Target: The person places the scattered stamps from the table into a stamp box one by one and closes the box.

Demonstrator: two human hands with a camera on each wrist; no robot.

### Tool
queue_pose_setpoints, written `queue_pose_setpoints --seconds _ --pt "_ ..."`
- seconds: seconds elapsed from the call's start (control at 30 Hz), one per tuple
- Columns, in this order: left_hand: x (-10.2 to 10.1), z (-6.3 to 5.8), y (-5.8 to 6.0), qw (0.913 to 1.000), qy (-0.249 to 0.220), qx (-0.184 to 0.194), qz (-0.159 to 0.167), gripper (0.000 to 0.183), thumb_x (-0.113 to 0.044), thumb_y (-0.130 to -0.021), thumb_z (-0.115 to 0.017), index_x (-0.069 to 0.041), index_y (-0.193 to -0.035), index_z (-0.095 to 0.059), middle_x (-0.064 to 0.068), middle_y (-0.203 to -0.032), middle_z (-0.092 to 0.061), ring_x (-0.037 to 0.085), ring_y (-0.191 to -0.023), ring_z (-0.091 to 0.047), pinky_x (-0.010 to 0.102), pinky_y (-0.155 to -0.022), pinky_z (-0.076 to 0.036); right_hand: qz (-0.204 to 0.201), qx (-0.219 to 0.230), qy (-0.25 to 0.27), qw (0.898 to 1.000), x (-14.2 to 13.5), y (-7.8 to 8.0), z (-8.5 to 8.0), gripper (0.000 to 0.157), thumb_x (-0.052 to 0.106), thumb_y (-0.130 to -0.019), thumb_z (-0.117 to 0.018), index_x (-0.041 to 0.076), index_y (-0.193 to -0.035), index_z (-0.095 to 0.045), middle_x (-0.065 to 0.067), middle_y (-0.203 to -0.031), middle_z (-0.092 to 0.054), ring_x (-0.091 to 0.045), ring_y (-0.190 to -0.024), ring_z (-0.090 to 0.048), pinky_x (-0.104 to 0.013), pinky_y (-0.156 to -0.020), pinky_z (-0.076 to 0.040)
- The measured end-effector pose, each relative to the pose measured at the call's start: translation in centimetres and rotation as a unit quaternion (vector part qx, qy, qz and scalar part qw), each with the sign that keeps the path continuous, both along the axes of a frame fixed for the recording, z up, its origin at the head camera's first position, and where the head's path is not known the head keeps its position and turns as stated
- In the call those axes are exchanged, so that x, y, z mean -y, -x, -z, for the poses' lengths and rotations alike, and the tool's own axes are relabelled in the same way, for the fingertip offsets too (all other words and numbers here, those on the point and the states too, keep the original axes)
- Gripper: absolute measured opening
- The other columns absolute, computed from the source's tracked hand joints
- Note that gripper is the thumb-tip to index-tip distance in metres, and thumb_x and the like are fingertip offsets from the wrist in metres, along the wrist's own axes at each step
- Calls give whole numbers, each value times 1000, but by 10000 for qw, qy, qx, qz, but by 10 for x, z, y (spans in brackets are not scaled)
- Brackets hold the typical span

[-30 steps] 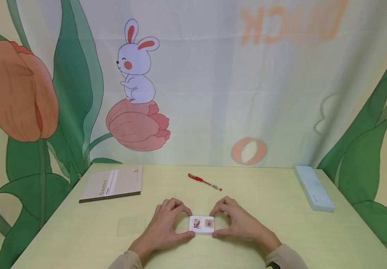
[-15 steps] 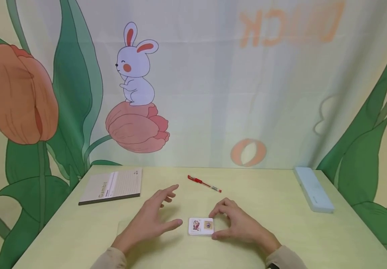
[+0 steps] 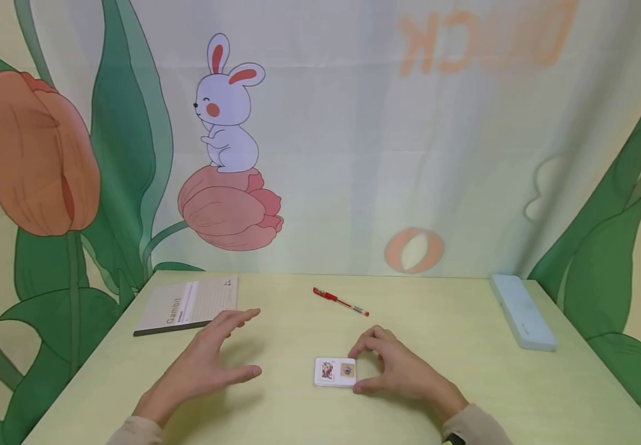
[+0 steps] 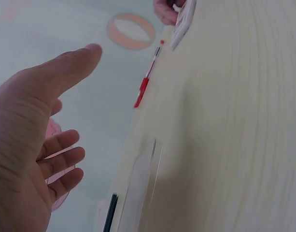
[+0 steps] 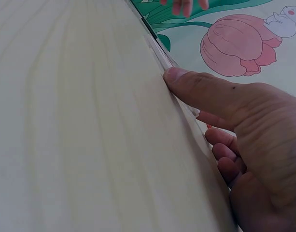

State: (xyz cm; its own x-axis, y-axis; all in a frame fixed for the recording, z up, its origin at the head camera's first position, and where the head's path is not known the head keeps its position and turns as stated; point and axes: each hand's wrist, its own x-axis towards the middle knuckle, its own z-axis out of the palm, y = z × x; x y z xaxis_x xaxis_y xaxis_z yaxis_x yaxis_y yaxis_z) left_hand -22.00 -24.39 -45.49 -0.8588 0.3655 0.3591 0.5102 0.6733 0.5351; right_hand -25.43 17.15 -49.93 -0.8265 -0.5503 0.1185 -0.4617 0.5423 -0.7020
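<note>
A small, flat white card pack (image 3: 335,372) with rounded corners lies on the table, a colourful figure and a gold square printed on its top. My right hand (image 3: 395,366) pinches its right end, thumb at the near corner and forefinger at the far one. In the right wrist view the thumb (image 5: 196,89) presses at the pack's edge. My left hand (image 3: 200,361) is held over the table to the left, thumb and fingers spread apart, with nothing in it. A clear plastic piece (image 4: 140,188) lies below it in the left wrist view; the hand hides that piece in the head view.
A red pen (image 3: 341,301) lies beyond the pack. The beige notebook (image 3: 186,303) is at the back left, partly behind my left fingers. A light blue long case (image 3: 522,312) lies near the right edge. A printed curtain (image 3: 331,136) hangs behind the table (image 3: 454,321).
My left hand has let go of the pack's left end, opened out and moved left over the clear plastic piece. The right hand has kept its pinch on the pack, which stays in place.
</note>
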Motion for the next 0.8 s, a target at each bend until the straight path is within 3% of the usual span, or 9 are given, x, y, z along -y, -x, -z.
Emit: queue_pose_setpoints --seconds 0.13,0.47,0.63,0.8 --pt "19 5 -7 9997 145 49 -185 98 -52 -77 -102 -34 -161 -56 -8 -147 -63 28 -131 -64 59 -107 -54 -38 -4 3 10000 -1 1 0 46 44 -81 -101 34 -118 -75 14 -131 -57 -19 -133 -49 -44 -115 -43" --pt "58 34 -15 9955 648 204 -665 112 -77 -64 -96 -25 -157 -62 -1 -142 -66 30 -133 -59 64 -109 -44 -15 -44 0 10000 -1 0 1 47 44 -81 -101 33 -118 -75 13 -131 -57 -19 -131 -50 -41 -113 -44" --pt "65 42 -15 9933 828 127 -796 104 -76 -63 -97 -24 -149 -68 -7 -125 -67 27 -124 -55 55 -99 -39 -6 -15 -23 10000 -1 -1 1 47 44 -81 -101 33 -118 -75 13 -131 -56 -19 -130 -50 -38 -109 -44" --pt "67 41 -16 9905 845 627 -888 96 -71 -67 -98 -25 -146 -70 -12 -117 -64 23 -121 -54 56 -101 -39 23 -5 -106 9999 -2 0 0 47 44 -81 -101 35 -119 -74 13 -132 -56 -19 -129 -50 -40 -107 -45"
